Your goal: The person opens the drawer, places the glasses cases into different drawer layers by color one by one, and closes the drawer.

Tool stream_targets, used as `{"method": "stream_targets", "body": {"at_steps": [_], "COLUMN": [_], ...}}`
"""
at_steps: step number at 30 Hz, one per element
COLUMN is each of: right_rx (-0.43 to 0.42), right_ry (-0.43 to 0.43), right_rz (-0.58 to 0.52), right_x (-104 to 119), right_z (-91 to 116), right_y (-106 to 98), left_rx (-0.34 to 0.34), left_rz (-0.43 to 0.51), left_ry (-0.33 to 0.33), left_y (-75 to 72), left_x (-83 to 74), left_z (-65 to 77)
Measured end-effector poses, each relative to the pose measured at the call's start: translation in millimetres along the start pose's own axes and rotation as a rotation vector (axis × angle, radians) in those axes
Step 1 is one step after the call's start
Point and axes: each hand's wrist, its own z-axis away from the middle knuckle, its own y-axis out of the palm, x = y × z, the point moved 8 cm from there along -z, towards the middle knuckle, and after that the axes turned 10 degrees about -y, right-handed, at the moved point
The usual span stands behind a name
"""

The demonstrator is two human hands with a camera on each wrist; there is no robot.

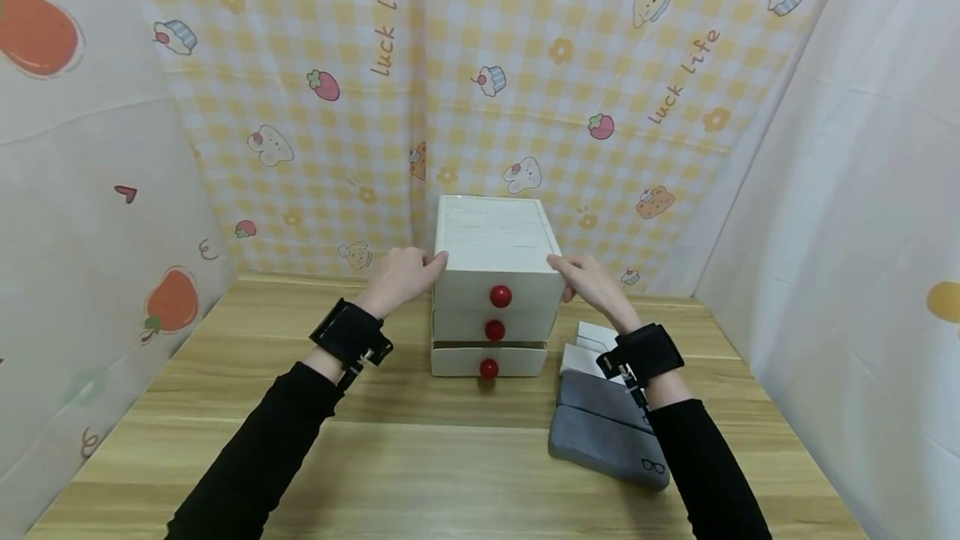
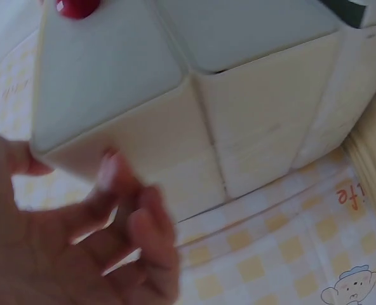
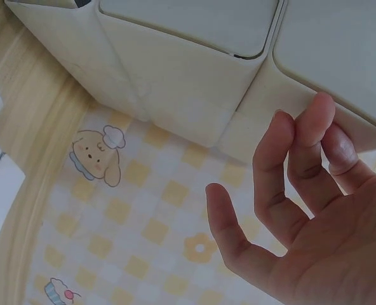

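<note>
A white three-drawer cabinet [image 1: 495,233] with round red knobs stands at the table's back. My left hand [image 1: 401,280] is at its upper left edge. In the left wrist view that thumb lies against the top corner, and the loosely bent fingers [image 2: 153,222] are beside the side wall. My right hand [image 1: 592,280] is at the upper right edge, its fingertips [image 3: 318,117] right at the side wall in the right wrist view. The bottom drawer [image 1: 457,361] shows a dark gap along its top; the top drawer's knob [image 1: 500,297] faces me.
Right of the cabinet, under my right forearm, lie grey glasses cases [image 1: 607,444] with a glasses print, and white boxes [image 1: 581,357] behind them. A yellow checked curtain [image 1: 337,148] hangs close behind the cabinet. White cloth [image 1: 840,190] closes the sides of the wooden table [image 1: 420,473].
</note>
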Motion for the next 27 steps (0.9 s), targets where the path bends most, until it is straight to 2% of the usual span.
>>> {"method": "stream_targets", "body": {"at_steps": [5,9,12,16,18,20,24,27], "right_rx": [-0.003,-0.014,-0.024,-0.095,-0.185,-0.314,-0.617,-0.787], "right_ry": [0.007,-0.009,-0.008,-0.032,-0.081,-0.153,-0.318,-0.398], "right_rz": [0.002,-0.005,-0.007,0.038,0.117,0.246,0.602,0.810], "right_x": [-1.2,-1.5,-2.0,1.6,7.6,17.8,42.2,53.4], "right_z": [0.2,-0.1,-0.1,1.7,4.4,11.0,35.5,55.3], "right_y": [0.7,1.6,2.3,0.8,-1.4,-3.8,-1.3,10.4], "left_rx": [0.249,0.375,0.393,0.326,0.288,0.268,0.265,0.272], "left_rz": [-0.066,-0.079,-0.091,-0.120,-0.128,-0.125,-0.111,-0.106], "left_ry": [-0.040,-0.085,-0.100,-0.076,-0.065,-0.061,-0.066,-0.074], "left_y": [6.4,8.6,8.6,7.9,7.9,8.4,10.5,11.2], "left_x": [-2.9,-4.7,-4.9,-3.6,-2.6,-2.1,-1.2,0.2], "left_z": [-2.4,-2.0,-1.1,-1.7,-2.8,-3.8,-3.8,-2.4]}}
